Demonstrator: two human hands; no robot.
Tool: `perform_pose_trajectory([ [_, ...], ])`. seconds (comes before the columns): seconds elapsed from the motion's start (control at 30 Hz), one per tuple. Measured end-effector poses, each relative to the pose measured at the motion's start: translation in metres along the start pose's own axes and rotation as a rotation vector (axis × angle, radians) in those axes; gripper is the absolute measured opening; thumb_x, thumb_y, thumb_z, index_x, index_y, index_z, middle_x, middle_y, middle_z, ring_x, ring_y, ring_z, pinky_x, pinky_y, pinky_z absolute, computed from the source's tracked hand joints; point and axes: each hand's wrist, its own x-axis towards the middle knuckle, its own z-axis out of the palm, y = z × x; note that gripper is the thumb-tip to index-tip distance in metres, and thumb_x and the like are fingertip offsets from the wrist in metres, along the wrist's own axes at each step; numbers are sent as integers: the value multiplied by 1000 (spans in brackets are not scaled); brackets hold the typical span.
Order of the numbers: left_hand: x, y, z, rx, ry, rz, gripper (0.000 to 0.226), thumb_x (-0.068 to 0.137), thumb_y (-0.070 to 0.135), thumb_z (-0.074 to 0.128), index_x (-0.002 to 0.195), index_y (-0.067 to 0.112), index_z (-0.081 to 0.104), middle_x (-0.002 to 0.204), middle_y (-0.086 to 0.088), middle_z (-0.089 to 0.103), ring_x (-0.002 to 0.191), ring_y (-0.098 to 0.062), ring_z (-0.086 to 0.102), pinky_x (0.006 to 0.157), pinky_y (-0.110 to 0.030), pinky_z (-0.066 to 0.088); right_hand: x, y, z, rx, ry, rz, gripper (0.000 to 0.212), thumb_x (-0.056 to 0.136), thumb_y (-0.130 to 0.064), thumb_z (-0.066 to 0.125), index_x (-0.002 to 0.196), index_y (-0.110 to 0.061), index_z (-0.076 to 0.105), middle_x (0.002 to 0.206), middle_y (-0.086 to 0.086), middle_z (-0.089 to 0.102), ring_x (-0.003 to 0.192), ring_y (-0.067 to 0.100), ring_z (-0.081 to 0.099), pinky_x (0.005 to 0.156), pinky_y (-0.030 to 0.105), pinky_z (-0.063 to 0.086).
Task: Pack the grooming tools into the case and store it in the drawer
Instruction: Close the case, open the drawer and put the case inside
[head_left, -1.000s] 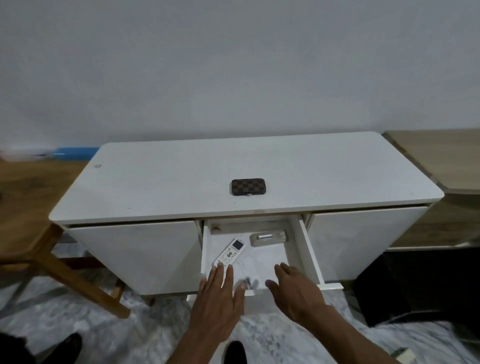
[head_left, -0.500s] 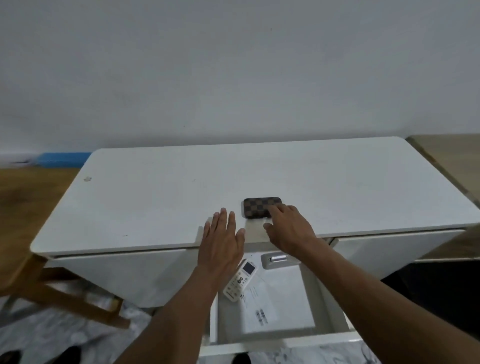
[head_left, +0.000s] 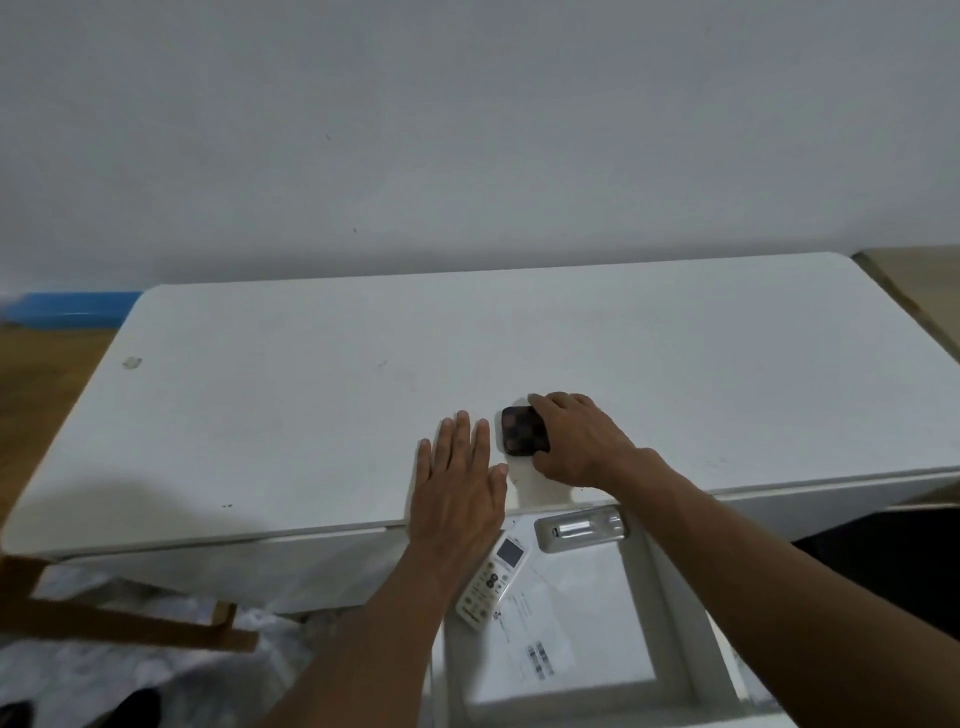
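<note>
Item: checkered case, on white cabinet top near front edge, fingers of right hand curled round it. Just beside: left hand, flat, fingers straight. Below: open drawer containing remote, paper.

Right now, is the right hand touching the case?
Touching. Head view: right hand fingers curl over the checkered case, thumb against its near corner.

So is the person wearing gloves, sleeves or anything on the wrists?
No. The left hand and right hand are bare: no gloves, no rings that I can see. The left forearm and right forearm are bare too, with no sleeve, watch or band in view.
</note>
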Motion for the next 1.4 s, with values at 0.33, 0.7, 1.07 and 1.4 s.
perform_pose_trajectory([
  [0.33,-3,2,2,42,-19,10,65,97,45,3,157,18,11,165,-8,7,152,-26,5,121,-47,3,-14,14,3,22,6,20,51,72,-29,67,118,-13,51,116,8,53,105,31,50,86,36,46],
  [0.7,-18,28,0,-35,-107,-120,63,104,46,11,156,17,-8,164,-6,-14,150,-24,-16,121,-48,-8,-89,22,24,4,54,19,54,70,-31,70,117,-14,51,117,8,53,105,31,49,81,39,50],
  [1.07,-27,30,4,-34,-83,-137,61,104,45,11,156,19,-6,165,-6,-12,151,-23,-14,121,-48,-8,-118,14,71,-57,-12,-49,60,71,-31,71,124,-12,49,124,11,49,115,33,46,87,43,51],
  [1.4,-24,28,21,7,110,-143,61,102,46,11,157,19,12,166,-5,7,152,-23,1,122,-48,1,-80,28,136,-40,-168,30,69,72,-23,72,133,-11,42,129,12,46,120,34,41,91,49,51],
])
